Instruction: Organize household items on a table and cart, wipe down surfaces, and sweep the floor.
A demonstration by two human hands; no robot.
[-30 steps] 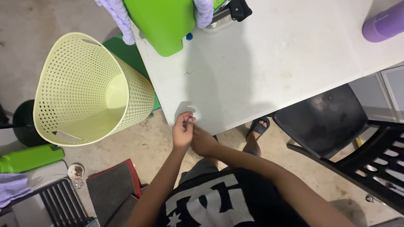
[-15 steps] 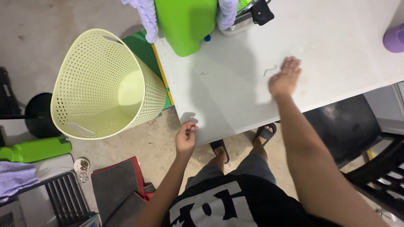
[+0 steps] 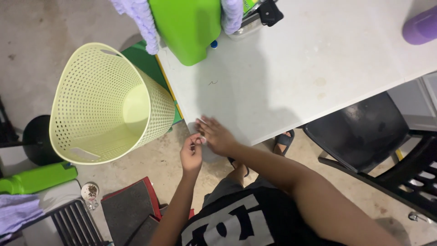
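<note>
My right hand (image 3: 217,135) lies flat with fingers spread on the near left corner of the white table (image 3: 291,77), right at its edge. My left hand (image 3: 191,154) is cupped just below that edge, fingertips touching the right hand. A tiny pale bit shows between the two hands; I cannot tell whether the left hand holds anything. A pale yellow perforated basket (image 3: 104,105) stands on the floor just left of both hands, empty inside.
A bright green container (image 3: 186,27) draped with lilac cloth (image 3: 141,23) sits at the table's far left, a purple bottle (image 3: 421,25) at the far right. A black chair (image 3: 364,136) stands to my right. A green bottle (image 3: 36,177) and dark mats (image 3: 129,209) are by my left.
My right hand has drawn back from the middle of the table to its near corner, meeting the left hand, which stayed under the edge. The view has shifted slightly.
</note>
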